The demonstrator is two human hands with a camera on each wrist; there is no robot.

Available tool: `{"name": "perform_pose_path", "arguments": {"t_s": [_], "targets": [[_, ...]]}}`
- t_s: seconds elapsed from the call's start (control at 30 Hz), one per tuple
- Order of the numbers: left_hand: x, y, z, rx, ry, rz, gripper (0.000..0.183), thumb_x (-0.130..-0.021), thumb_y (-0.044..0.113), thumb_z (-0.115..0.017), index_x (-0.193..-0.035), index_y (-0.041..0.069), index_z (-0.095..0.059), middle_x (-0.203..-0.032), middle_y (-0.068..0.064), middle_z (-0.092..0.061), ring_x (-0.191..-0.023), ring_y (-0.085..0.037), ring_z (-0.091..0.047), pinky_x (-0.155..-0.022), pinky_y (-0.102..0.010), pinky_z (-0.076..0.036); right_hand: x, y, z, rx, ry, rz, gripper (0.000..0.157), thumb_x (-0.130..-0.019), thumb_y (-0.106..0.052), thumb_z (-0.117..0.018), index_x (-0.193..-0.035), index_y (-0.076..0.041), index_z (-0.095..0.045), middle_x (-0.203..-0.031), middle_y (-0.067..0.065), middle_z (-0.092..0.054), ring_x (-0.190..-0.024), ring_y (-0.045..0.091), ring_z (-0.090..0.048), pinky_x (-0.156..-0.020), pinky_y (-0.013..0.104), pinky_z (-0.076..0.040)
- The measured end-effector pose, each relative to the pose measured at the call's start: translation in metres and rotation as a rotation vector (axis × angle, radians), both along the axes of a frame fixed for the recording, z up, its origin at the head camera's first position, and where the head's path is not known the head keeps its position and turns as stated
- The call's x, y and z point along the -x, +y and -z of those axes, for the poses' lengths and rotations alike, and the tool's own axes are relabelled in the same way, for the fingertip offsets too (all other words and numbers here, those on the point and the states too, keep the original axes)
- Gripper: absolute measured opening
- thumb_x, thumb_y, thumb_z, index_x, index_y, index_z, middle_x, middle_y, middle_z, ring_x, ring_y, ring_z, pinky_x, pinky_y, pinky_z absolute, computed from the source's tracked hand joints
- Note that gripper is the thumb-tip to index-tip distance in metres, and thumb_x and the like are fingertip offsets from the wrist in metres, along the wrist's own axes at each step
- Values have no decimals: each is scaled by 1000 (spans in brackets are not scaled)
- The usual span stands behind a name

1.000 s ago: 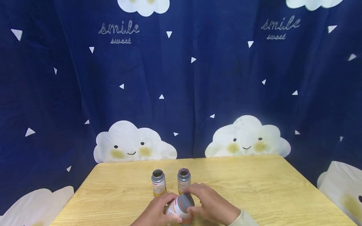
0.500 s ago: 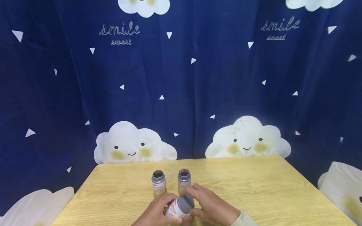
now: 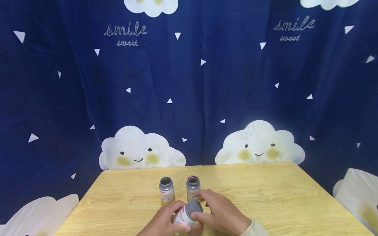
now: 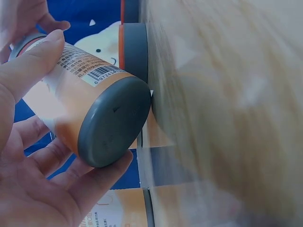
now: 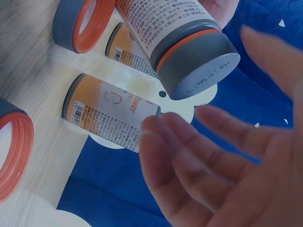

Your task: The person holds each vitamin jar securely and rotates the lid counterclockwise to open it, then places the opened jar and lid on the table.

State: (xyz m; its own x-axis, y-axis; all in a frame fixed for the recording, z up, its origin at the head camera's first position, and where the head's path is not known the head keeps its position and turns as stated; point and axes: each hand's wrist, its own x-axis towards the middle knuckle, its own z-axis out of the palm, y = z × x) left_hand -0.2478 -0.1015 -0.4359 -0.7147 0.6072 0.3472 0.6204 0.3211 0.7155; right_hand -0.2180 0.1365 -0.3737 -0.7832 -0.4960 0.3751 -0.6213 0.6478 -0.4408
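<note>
My left hand (image 3: 166,218) grips a white and orange supplement bottle (image 4: 75,85), tilted over the table. Its grey cap (image 5: 199,61), with an orange ring below, is still on and faces my right hand (image 3: 220,211). In the right wrist view that hand's fingers (image 5: 189,156) are loosely spread and apart from the cap, thumb to one side of it. Behind the hands stand two uncapped bottles of the same kind, a left one (image 3: 166,191) and a right one (image 3: 193,184), mouths up. The right one is partly hidden by my right hand.
Two loose grey caps with orange insides lie on the wooden table (image 3: 124,203): one cap (image 5: 85,23) beside the held bottle, another cap (image 5: 14,151) nearer the edge of the right wrist view. A dark blue curtain (image 3: 189,82) with clouds hangs behind the table.
My right fingers were on the cap of the held bottle and have now come off it, spreading up and away. The left hand still holds the bottle in nearly the same place.
</note>
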Motion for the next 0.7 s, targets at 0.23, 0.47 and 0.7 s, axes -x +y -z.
{"name": "perform_pose_path", "arguments": {"t_s": [0.23, 0.47, 0.7], "targets": [[0, 1, -2, 4, 9, 5, 44, -81, 34, -77, -118, 20, -59, -105, 11, -63, -88, -2, -58, -73, -23, -50, 3, -3, 2, 10, 32, 157, 42, -89, -59, -57, -86, -18, -67, -68, -15, -54, -58, -1, -46, -49, 22, -37], [-3, 4, -3, 18, -49, 3, 46, -81, 35, -77, -120, 20, -58, -107, 10, -62, -87, -2, -59, -71, -23, -50, 1, -6, 3, -26, 15, 224, 49, -86, -65, -57, -73, -18, -66, -59, -17, -48, -52, 0, -42, -46, 22, -35], [-4, 3, -4, 26, -53, -17, 45, -81, 36, -76, -120, 21, -58, -107, 10, -61, -87, -2, -59, -72, -23, -50, 3, -4, 3, 12, 3, 145, 37, -85, -57, -64, -75, -21, -66, -61, -18, -51, -54, -2, -44, -48, 20, -36]]}}
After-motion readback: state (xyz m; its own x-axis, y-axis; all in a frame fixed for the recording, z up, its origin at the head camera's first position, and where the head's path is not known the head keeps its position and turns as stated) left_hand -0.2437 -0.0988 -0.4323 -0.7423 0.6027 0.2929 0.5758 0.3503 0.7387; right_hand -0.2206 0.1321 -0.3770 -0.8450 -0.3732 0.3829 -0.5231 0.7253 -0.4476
